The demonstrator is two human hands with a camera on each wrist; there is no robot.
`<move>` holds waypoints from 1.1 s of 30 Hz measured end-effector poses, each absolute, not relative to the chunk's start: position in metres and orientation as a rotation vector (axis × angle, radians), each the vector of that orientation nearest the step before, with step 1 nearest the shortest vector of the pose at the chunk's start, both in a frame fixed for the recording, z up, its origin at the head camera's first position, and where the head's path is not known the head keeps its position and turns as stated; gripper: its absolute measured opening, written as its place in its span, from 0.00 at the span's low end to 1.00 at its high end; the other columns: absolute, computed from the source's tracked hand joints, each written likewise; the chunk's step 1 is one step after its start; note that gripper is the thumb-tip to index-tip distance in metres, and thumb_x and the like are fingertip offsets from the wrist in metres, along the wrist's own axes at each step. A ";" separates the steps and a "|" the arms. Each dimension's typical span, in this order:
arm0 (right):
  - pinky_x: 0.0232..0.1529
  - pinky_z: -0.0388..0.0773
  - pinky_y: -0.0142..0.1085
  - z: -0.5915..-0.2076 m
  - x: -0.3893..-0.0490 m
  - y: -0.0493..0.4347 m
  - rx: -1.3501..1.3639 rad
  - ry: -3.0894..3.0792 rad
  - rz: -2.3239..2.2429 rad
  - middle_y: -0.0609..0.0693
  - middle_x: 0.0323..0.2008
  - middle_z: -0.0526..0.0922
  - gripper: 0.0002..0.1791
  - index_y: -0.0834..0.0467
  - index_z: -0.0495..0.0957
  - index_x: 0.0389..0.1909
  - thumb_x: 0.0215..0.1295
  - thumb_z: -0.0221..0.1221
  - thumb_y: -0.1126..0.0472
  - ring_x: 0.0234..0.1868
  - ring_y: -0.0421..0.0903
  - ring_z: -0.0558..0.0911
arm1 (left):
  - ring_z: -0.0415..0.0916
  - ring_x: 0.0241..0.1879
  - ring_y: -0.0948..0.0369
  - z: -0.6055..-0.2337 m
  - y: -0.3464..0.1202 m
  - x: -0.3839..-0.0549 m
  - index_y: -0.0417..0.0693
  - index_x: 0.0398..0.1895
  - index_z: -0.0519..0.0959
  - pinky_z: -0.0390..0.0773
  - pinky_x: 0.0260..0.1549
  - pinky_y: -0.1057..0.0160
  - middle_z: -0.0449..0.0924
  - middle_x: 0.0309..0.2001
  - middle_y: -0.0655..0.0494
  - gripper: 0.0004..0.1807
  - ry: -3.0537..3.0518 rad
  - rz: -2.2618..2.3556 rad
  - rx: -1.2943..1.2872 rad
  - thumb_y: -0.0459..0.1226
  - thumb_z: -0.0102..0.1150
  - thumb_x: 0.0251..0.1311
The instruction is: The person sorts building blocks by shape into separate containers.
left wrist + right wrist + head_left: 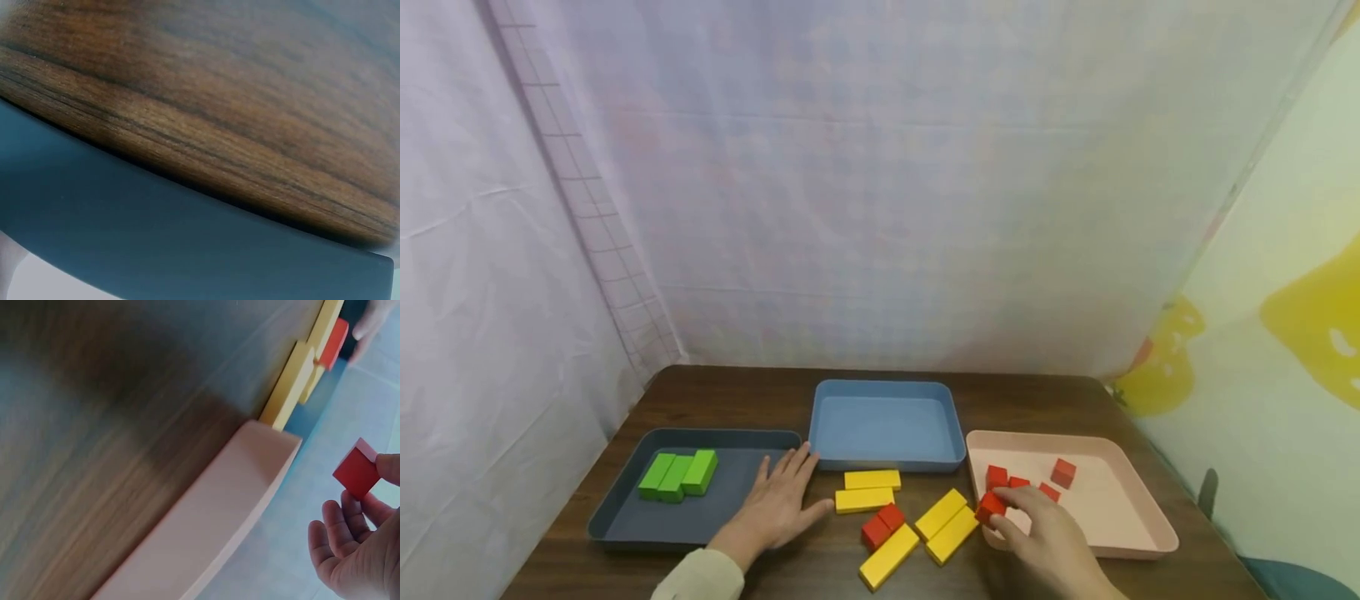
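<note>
Your table point(737, 400) is dark wood-grain, backed by a pale, faintly checked sheet point(910, 217). You've got a creased white sheet point(497, 275) on your left, a pale panel point(1232, 250) with yellow prints point(1318, 321) on your right. Light's soft.

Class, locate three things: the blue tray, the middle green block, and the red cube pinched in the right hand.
Blue tray point(886, 423): head view, on its bare floor.
Middle green block point(676, 475): head view, on its top face.
Pinched red cube point(357, 473): right wrist view, on its larger visible face.

Left hand point(777, 506) palm down, fingers straight, thumb out; right hand point(1051, 535) in a thumb-and-finger pinch.
</note>
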State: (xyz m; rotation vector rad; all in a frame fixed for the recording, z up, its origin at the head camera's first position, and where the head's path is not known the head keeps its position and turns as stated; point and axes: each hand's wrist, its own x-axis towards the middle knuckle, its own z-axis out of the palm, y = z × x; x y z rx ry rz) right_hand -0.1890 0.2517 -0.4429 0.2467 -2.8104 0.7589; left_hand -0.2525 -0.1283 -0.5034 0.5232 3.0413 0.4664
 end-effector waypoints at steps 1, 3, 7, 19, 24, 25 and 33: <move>0.47 0.79 0.50 -0.443 -0.190 0.254 0.270 -2.772 0.747 0.47 0.42 0.84 0.19 0.57 0.84 0.49 0.57 0.72 0.57 0.41 0.47 0.82 | 0.51 0.74 0.44 -0.504 -0.128 -0.252 0.46 0.77 0.58 0.45 0.68 0.32 0.49 0.78 0.47 0.47 3.044 0.466 0.523 0.68 0.43 0.65; 0.43 0.80 0.48 -0.442 -0.194 0.260 0.302 -2.716 0.708 0.47 0.39 0.84 0.18 0.58 0.85 0.47 0.55 0.72 0.60 0.40 0.47 0.82 | 0.51 0.74 0.44 -0.504 -0.128 -0.253 0.47 0.77 0.58 0.45 0.68 0.32 0.49 0.78 0.47 0.47 3.056 0.452 0.524 0.68 0.43 0.66; 0.44 0.80 0.50 -0.439 -0.201 0.275 0.276 -2.710 0.722 0.50 0.40 0.84 0.18 0.61 0.84 0.49 0.56 0.71 0.61 0.40 0.51 0.82 | 0.51 0.74 0.45 -0.503 -0.129 -0.254 0.47 0.77 0.58 0.46 0.68 0.33 0.49 0.78 0.48 0.46 3.068 0.440 0.520 0.68 0.43 0.66; 0.49 0.75 0.61 -0.442 -0.222 0.350 0.230 -2.686 0.775 0.63 0.46 0.85 0.16 0.66 0.83 0.50 0.62 0.66 0.65 0.52 0.63 0.81 | 0.50 0.74 0.45 -0.502 -0.127 -0.253 0.48 0.77 0.58 0.45 0.68 0.33 0.49 0.78 0.48 0.48 3.055 0.422 0.505 0.69 0.42 0.65; 0.47 0.73 0.64 -0.445 -0.231 0.378 0.022 -2.795 0.648 0.70 0.50 0.81 0.22 0.69 0.78 0.55 0.67 0.62 0.57 0.52 0.70 0.78 | 0.50 0.74 0.45 -0.502 -0.127 -0.255 0.47 0.77 0.58 0.46 0.68 0.33 0.50 0.78 0.48 0.48 3.071 0.415 0.507 0.69 0.41 0.65; 0.48 0.73 0.64 -0.445 -0.234 0.381 -0.008 -2.817 0.637 0.71 0.49 0.80 0.23 0.71 0.77 0.55 0.67 0.61 0.57 0.51 0.70 0.77 | 0.50 0.74 0.45 -0.502 -0.127 -0.255 0.47 0.77 0.58 0.46 0.68 0.33 0.50 0.78 0.48 0.48 3.075 0.412 0.507 0.69 0.41 0.65; 0.48 0.72 0.63 -0.457 -0.245 0.399 -0.144 -2.941 0.609 0.72 0.48 0.79 0.25 0.74 0.75 0.53 0.65 0.61 0.58 0.49 0.70 0.77 | 0.50 0.74 0.45 -0.504 -0.126 -0.253 0.47 0.77 0.58 0.45 0.68 0.32 0.50 0.78 0.48 0.48 3.061 0.418 0.510 0.69 0.42 0.65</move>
